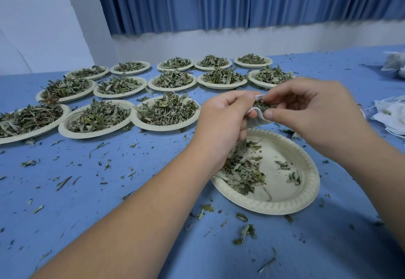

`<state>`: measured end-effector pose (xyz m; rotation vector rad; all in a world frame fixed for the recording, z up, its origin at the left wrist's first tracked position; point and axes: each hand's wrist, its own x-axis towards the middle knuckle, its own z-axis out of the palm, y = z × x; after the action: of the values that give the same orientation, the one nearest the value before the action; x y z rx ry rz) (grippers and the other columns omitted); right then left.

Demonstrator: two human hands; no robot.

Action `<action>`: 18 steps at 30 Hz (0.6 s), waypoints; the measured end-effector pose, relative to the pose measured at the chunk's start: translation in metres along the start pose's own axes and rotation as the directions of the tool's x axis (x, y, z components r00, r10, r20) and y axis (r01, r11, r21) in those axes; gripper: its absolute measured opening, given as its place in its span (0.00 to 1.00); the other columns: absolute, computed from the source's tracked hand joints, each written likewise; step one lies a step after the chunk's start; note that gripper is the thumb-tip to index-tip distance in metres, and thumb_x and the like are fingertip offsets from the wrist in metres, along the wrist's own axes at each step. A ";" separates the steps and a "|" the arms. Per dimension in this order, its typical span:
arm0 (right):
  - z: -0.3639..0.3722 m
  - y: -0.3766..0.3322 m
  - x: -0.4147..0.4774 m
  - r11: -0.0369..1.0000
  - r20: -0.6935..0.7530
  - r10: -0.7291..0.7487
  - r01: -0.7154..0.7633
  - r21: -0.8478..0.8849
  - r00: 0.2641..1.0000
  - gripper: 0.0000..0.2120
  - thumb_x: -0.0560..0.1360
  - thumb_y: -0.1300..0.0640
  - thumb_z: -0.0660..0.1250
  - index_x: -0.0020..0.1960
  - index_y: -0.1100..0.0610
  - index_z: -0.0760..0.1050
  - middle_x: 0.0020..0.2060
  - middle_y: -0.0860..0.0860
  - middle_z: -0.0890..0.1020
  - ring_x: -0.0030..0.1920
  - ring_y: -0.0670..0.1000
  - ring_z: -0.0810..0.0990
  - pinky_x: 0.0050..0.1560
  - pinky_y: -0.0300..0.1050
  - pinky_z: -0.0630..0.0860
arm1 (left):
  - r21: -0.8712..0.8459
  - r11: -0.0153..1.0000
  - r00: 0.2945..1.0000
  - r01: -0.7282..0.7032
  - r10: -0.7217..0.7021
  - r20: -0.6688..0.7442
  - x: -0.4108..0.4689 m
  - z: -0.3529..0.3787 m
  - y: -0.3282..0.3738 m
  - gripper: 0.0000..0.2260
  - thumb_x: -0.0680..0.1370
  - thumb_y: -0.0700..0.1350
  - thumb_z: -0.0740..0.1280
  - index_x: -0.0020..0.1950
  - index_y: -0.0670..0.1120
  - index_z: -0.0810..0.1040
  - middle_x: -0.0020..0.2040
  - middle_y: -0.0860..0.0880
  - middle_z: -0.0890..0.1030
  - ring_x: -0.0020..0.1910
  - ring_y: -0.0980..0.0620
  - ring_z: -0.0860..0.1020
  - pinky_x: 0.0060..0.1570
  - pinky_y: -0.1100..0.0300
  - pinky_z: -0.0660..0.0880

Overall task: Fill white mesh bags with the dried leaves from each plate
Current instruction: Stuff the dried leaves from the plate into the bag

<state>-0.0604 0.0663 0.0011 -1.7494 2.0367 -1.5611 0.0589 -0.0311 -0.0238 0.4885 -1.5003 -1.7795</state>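
Observation:
My left hand (223, 120) grips a small white mesh bag (258, 116) by its mouth, above a cream paper plate (291, 204). My right hand (306, 107) pinches dried leaves (262, 105) at the bag's opening, fingers touching the rim. Most of the bag is hidden behind my left hand. The plate under my hands holds a thin scatter of dried leaves (243, 173), mostly on its left side.
Several plates heaped with dried leaves (166, 110) stand in rows on the blue tablecloth (109, 202) at left and far centre. Empty white mesh bags (390, 114) lie at the right edge, filled ones (394, 63) at far right. Leaf crumbs litter the cloth.

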 end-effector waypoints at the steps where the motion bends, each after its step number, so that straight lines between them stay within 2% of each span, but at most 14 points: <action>1: 0.000 0.001 0.000 1.000 -0.006 0.010 -0.010 0.020 1.000 0.15 0.65 0.63 0.78 0.41 0.44 0.81 0.35 0.46 0.81 0.35 0.44 0.77 0.42 0.46 0.77 | 0.005 1.000 1.000 0.002 -0.002 0.010 0.000 0.001 0.001 0.07 0.81 0.40 0.63 0.52 0.42 0.81 0.30 0.49 0.72 0.21 0.58 0.61 0.20 0.67 0.60; 3: 0.001 0.003 0.001 0.994 -0.025 0.070 -0.068 0.083 0.997 0.12 0.62 0.58 0.80 0.40 0.45 0.81 0.35 0.47 0.79 0.35 0.45 0.75 0.42 0.49 0.76 | 0.014 1.000 1.000 0.010 -0.010 0.024 -0.001 0.002 0.002 0.07 0.81 0.40 0.63 0.51 0.43 0.81 0.30 0.50 0.73 0.21 0.58 0.61 0.20 0.67 0.60; 5: -0.001 0.006 0.003 0.978 -0.030 0.175 -0.170 0.124 0.984 0.17 0.59 0.51 0.81 0.44 0.46 0.79 0.37 0.49 0.77 0.36 0.46 0.73 0.42 0.50 0.75 | 0.017 1.000 0.999 0.019 -0.020 0.033 -0.002 0.002 0.003 0.07 0.81 0.41 0.63 0.51 0.44 0.81 0.29 0.51 0.73 0.22 0.57 0.60 0.20 0.67 0.60; 8: -0.002 0.010 0.007 0.921 0.081 0.332 -0.342 0.187 0.940 0.23 0.55 0.45 0.78 0.48 0.46 0.79 0.42 0.48 0.79 0.37 0.46 0.76 0.40 0.45 0.75 | -0.012 0.999 0.998 0.031 -0.031 0.049 -0.001 0.002 0.005 0.07 0.81 0.40 0.63 0.50 0.43 0.81 0.28 0.52 0.74 0.22 0.57 0.60 0.20 0.67 0.60; 11: 0.004 0.012 0.008 0.748 0.310 0.390 -0.495 0.442 0.867 0.22 0.57 0.51 0.76 0.50 0.51 0.80 0.39 0.50 0.83 0.36 0.49 0.82 0.33 0.40 0.77 | -0.040 0.998 0.997 0.044 -0.042 0.058 -0.001 0.001 0.007 0.07 0.81 0.40 0.63 0.49 0.43 0.80 0.29 0.51 0.74 0.21 0.58 0.61 0.20 0.67 0.61; 13: 0.008 0.013 0.010 0.634 0.364 0.398 -0.540 0.554 0.842 0.18 0.60 0.57 0.74 0.49 0.56 0.80 0.36 0.53 0.83 0.33 0.50 0.82 0.29 0.38 0.77 | -0.038 0.998 0.997 0.043 -0.041 0.058 0.000 0.001 0.008 0.08 0.81 0.40 0.63 0.47 0.44 0.80 0.30 0.50 0.73 0.21 0.59 0.61 0.20 0.67 0.61; 15: 0.010 0.012 0.014 0.639 0.335 0.418 -0.536 0.553 0.844 0.12 0.65 0.63 0.73 0.48 0.59 0.79 0.33 0.54 0.83 0.31 0.49 0.81 0.28 0.37 0.76 | -0.015 0.999 0.999 0.029 -0.028 0.042 0.002 0.001 0.008 0.08 0.81 0.40 0.63 0.46 0.45 0.81 0.31 0.48 0.72 0.21 0.58 0.61 0.20 0.67 0.61; 18: 0.012 0.008 0.024 0.784 0.259 0.442 -0.510 0.354 0.859 0.06 0.71 0.69 0.71 0.44 0.60 0.78 0.29 0.53 0.81 0.28 0.47 0.79 0.27 0.36 0.76 | 0.097 0.995 1.000 -0.023 0.021 0.023 0.002 0.004 0.008 0.09 0.81 0.41 0.63 0.45 0.47 0.81 0.28 0.51 0.73 0.20 0.58 0.62 0.22 0.66 0.61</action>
<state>-0.0686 0.0393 0.0030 -1.0563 1.7184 -1.4762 0.0572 -0.0308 -0.0148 0.5002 -1.6074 -1.7062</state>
